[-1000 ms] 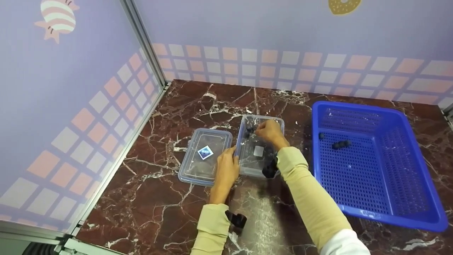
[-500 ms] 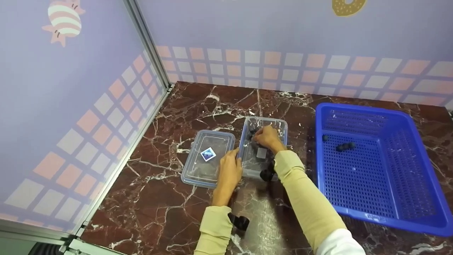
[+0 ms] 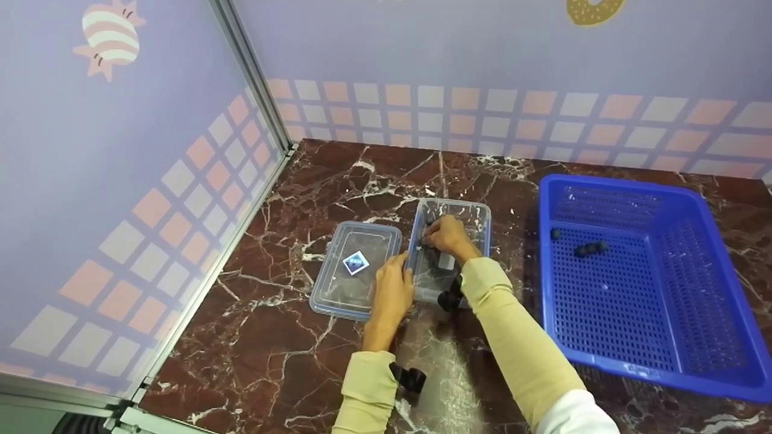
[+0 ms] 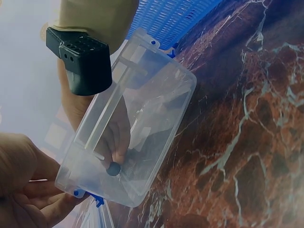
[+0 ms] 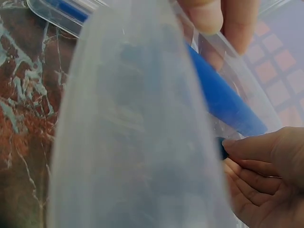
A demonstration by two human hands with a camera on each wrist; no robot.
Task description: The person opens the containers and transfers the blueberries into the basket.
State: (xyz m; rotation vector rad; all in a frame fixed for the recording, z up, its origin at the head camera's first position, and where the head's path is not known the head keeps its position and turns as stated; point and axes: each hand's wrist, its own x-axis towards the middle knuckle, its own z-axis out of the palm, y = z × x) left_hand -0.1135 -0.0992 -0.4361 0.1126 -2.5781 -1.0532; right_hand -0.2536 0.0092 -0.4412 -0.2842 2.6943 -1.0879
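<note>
While the left hand (image 3: 393, 290) holds the side of a clear box (image 3: 429, 281), the right hand (image 3: 451, 236) pinches a dark ball (image 4: 114, 169) inside it.
The right hand's grip is nearly closed, just wide enough for the ball (small and round). Left of that grip, beside the box, lies a clear lid (image 3: 347, 286); well to the right, a blue basket (image 3: 609, 316) holds more dark balls (image 3: 582, 250).
</note>
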